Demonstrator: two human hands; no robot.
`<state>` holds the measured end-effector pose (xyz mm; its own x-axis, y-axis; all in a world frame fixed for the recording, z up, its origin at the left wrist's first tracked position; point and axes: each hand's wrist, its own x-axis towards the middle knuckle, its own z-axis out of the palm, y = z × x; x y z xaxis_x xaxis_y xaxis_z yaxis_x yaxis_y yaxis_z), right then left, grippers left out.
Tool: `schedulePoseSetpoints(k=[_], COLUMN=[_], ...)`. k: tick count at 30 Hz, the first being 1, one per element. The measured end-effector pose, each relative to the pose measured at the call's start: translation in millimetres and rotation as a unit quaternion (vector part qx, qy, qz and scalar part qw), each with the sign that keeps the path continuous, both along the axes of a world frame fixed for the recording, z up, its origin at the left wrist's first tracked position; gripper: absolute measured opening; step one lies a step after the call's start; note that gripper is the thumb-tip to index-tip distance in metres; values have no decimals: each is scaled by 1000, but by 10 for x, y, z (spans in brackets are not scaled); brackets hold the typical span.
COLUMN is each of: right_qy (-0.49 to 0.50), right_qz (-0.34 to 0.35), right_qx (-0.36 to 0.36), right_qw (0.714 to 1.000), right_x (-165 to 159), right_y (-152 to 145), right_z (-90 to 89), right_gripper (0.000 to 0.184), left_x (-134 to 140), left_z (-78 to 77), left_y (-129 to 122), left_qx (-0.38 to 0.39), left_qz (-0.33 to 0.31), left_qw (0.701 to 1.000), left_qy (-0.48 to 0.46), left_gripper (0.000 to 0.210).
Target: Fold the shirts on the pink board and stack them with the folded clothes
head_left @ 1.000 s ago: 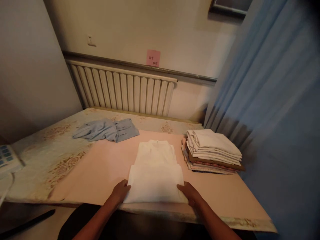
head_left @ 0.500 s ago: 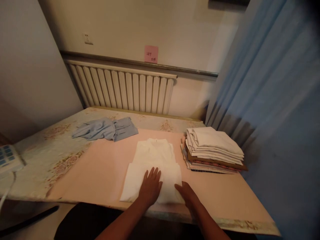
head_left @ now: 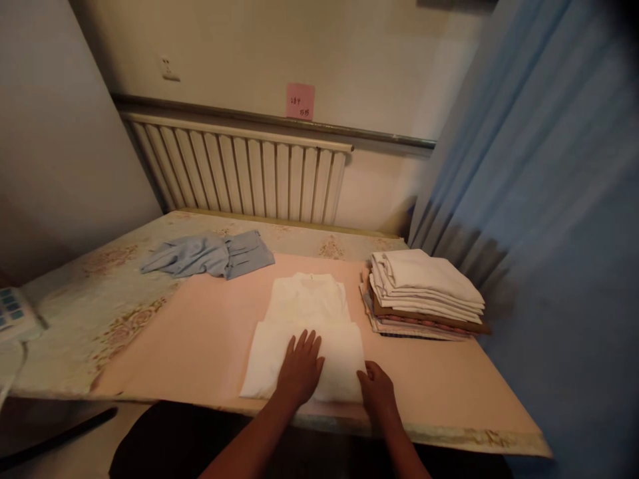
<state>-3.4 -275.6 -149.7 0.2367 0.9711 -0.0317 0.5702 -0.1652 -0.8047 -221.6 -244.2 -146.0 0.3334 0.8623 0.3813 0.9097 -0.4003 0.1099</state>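
A white shirt (head_left: 309, 299) lies in front of me, its lower part folded up over itself and its collar end facing away. Pressed flat on the folded part is my left hand (head_left: 301, 367), palm down with the fingers spread. My right hand (head_left: 377, 388) is at the shirt's right edge, fingers curled in and the thumb against the cloth, closed on that edge. Under the shirt is a peach-coloured cloth (head_left: 210, 332) spread over the table.
To the right stands a stack of folded clothes (head_left: 426, 286), white ones on top. A crumpled blue garment (head_left: 210, 255) lies back left. A floral tablecloth (head_left: 124, 293) shows around the cloth. A blue curtain (head_left: 539, 233) hangs at right, a radiator (head_left: 249, 173) behind.
The fingers of my right hand have curled in at the shirt's right edge. My left hand stays flat on the shirt. The view has shifted slightly.
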Motion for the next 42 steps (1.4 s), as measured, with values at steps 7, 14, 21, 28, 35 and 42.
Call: schedulePoseSetpoints(k=[7,14,21,28,35,42], right_qy=[-115,-159,-215,-271,-295,-296], right_qz=[-47,168,213,164,147,137], right_qx=[95,279,272,255,284,306], right_qw=[988,932,914,913,900,894], right_x=[35,-672,-855,-826,-849,-867], right_y=[-78,115,300,295,270,255], right_z=[223,116,-242,-317,-301,-281], right_gripper=[36,41,48,48,42,39], left_x=[4,-12,-28,-27,-182,-414], left_z=[-2,7,32,16,37,-16], left_y=[-9,-6,-15,-20,-84,-105], left_qx=[7,-11,-10,13,23,8], left_qz=[-1,-5,-10,3,7,40], left_qw=[1000,1000,1000,1000,1000,999], left_qy=[-18,-9,2,-1,11,33], left_gripper=[45,46,45,42,44,47])
